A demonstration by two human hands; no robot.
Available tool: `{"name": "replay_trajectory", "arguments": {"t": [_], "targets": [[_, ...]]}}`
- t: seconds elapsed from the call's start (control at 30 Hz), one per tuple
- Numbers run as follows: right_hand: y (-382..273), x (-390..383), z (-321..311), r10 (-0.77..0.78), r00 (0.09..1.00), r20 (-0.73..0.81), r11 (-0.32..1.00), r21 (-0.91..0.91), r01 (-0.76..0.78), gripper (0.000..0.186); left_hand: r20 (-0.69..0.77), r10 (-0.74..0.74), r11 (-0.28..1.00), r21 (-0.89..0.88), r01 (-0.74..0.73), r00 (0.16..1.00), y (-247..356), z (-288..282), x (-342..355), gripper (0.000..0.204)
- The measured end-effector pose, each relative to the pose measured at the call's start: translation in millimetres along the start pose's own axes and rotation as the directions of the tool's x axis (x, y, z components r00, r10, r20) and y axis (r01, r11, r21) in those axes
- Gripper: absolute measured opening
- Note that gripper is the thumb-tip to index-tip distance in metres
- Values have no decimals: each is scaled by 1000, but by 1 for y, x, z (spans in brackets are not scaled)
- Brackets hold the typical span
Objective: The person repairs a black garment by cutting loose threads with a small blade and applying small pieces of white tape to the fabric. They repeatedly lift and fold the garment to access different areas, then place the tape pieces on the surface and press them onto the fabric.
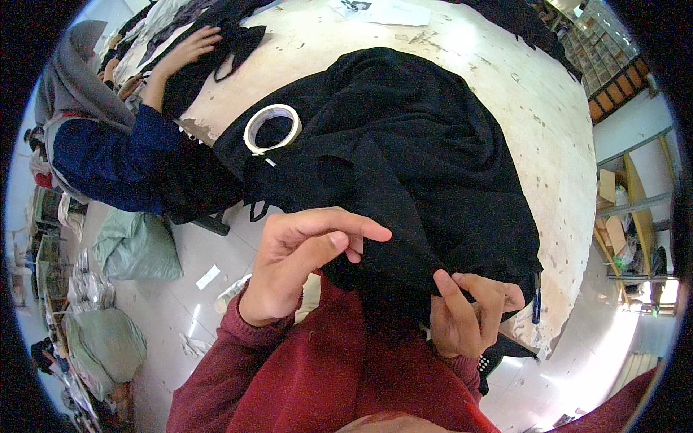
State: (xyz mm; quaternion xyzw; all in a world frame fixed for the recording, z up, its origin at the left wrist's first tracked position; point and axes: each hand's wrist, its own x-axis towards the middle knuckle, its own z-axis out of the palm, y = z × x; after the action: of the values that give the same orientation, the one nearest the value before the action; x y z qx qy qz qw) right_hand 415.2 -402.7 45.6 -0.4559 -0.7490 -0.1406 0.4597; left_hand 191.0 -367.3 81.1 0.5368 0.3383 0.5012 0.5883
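A black cloth garment point(426, 159) lies in loose folds over the table in front of me, its near part hanging toward my lap. Over its near left edge is my left hand point(296, 260), index finger stretched out to the right and thumb apart from it; nothing shows between them. My right hand point(469, 314) is at the near right edge of the garment, with bent fingers closed on the cloth; part of the grip is hidden. A roll of cream tape point(292, 130) rests on the garment's left part, beside a small white tag point(270, 162).
A person in a dark blue sleeve point(108, 151) works at the left, one hand point(191, 50) on other black cloth. Paper point(382, 11) lies on the pale table point(563, 216) far off. A pen point(536, 299) is at the right edge. Green sacks point(137, 245) stand on the floor.
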Motion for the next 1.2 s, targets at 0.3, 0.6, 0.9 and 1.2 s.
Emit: {"name": "replay_trajectory", "arguments": {"t": [0.3,0.6,0.9,1.2], "targets": [[-4,-4,3,56,997,-44,989,-133,-61,36,-59,176,983,66,-172,983,0,-8,-3,44],[1,-13,-9,27,999,26,989,-145,-23,41,-108,289,951,145,-273,951,-2,-16,-6,49],[-1,-14,-11,31,999,-20,981,-193,-35,42,-207,295,943,221,-249,933,-6,-26,-12,51],[21,1,-2,159,987,-10,955,-253,-156,49,-674,234,967,233,-98,701,8,-41,10,31]]}}
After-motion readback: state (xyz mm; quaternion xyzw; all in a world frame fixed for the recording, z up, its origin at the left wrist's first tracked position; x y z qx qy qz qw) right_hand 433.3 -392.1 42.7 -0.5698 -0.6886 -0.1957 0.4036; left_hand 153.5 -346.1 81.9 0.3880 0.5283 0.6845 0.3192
